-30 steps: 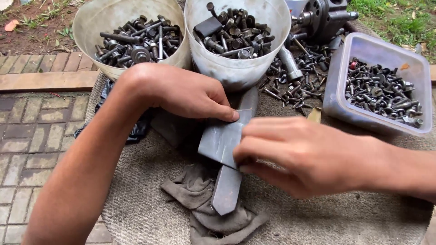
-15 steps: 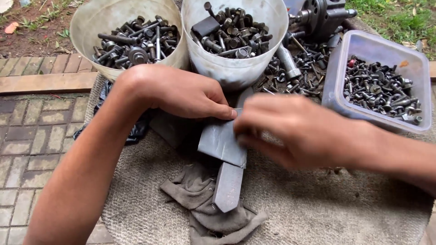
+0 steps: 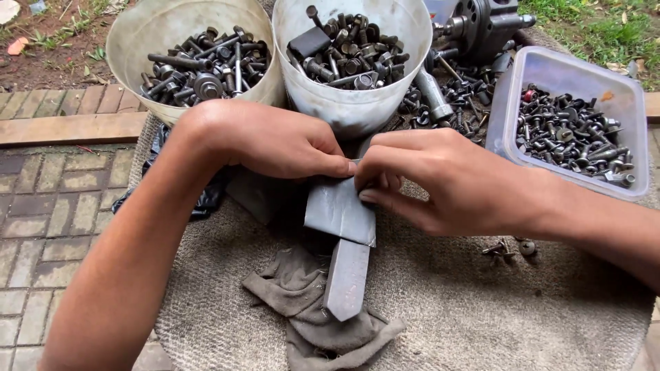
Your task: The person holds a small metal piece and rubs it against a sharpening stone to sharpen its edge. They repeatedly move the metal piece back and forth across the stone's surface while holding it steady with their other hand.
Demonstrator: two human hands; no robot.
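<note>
I am partway through wrapping a sheet of grey abrasive-looking paper [image 3: 340, 209] around a flat, pointed grey metal bar [image 3: 346, 278]. My left hand [image 3: 275, 141] pinches the paper's upper edge between thumb and forefinger, closed on it, and my right hand [image 3: 447, 178] meets it fingertip to fingertip, fingers curled and gripping the same edge from the other side. The bar lies directly below both hands, resting on a crumpled grey rag [image 3: 323, 316] on the beige woven mat [image 3: 481, 309]. Its long axis runs away from me toward the white tub of bolts [image 3: 354, 103] just beyond my knuckles, and its pointed end faces back toward me. Its far end is hidden under the paper and my fingers, so I cannot tell how far it reaches. As I judge it, the next move calls for keeping the fold tight while the paper closes around the bar.
</note>
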